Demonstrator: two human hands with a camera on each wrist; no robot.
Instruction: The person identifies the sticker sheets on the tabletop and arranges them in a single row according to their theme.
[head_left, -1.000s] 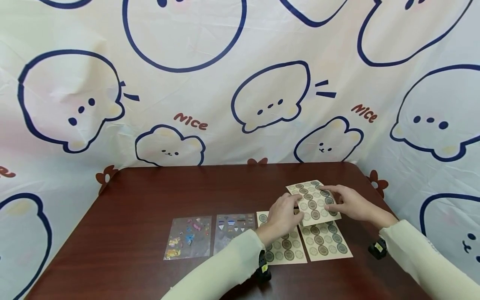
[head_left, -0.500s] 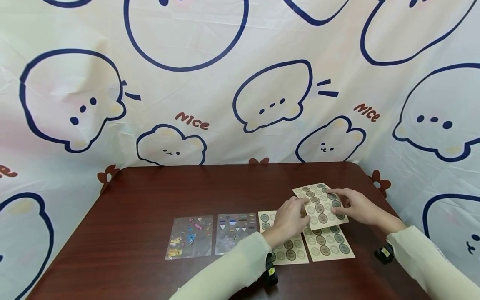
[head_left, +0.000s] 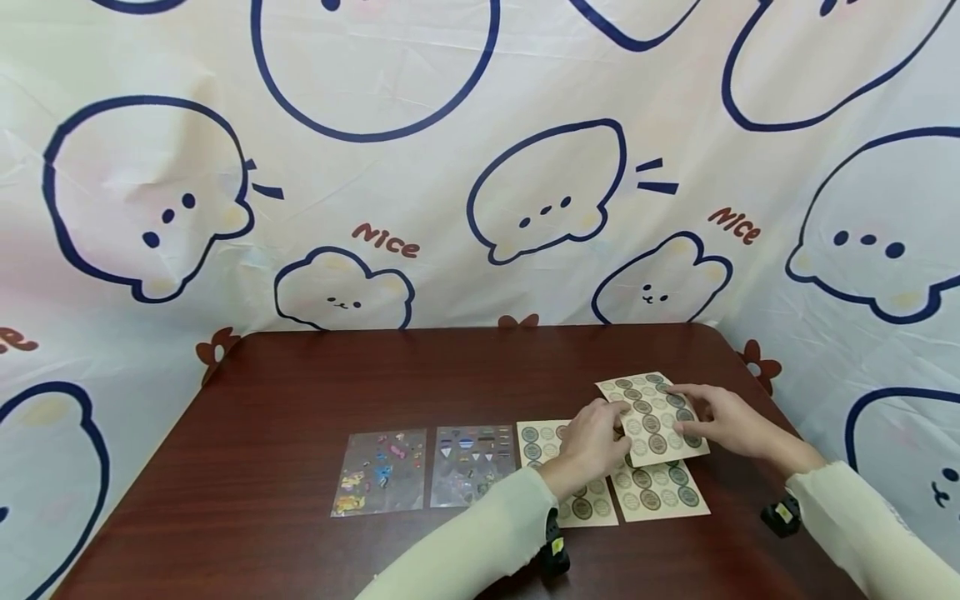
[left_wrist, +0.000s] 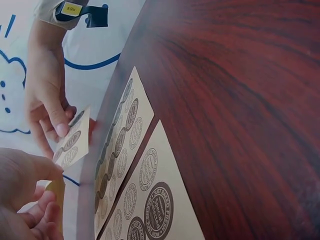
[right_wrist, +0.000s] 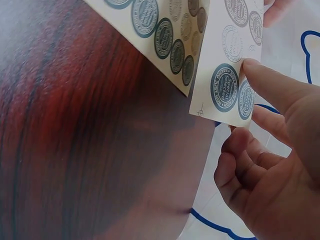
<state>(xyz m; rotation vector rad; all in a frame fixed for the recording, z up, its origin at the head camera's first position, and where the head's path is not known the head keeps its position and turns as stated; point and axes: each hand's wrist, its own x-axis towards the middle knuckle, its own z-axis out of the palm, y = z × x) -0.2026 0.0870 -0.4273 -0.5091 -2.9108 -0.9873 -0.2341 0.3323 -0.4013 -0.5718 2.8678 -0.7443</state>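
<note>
Both hands hold a cream sheet of round stickers [head_left: 651, 421] raised and tilted over the right part of the table. My left hand [head_left: 596, 440] pinches its left edge between thumb and fingers. At the right edge, my right hand [head_left: 731, 421] grips it, thumb on the printed face and fingers behind, as the right wrist view shows. The stickers on the held sheet [right_wrist: 205, 95] are dark and pale printed circles. Below lie two matching sheets side by side: a right sheet [head_left: 663, 492], partly covered by the held one, and a left sheet [head_left: 543, 433], partly hidden by my left hand.
Left of the cream sheets lie two clear sticker sheets, one with small grey and blue shapes [head_left: 465, 467], the other with colourful figures [head_left: 384, 473]. The dark red wooden table [head_left: 225, 467] reaches back to a printed cloth [head_left: 435, 183] hanging behind and at the sides.
Both hands have moved the held sticker sheet a little to the right and slightly nearer to me. The sheets on the table lie as before.
</note>
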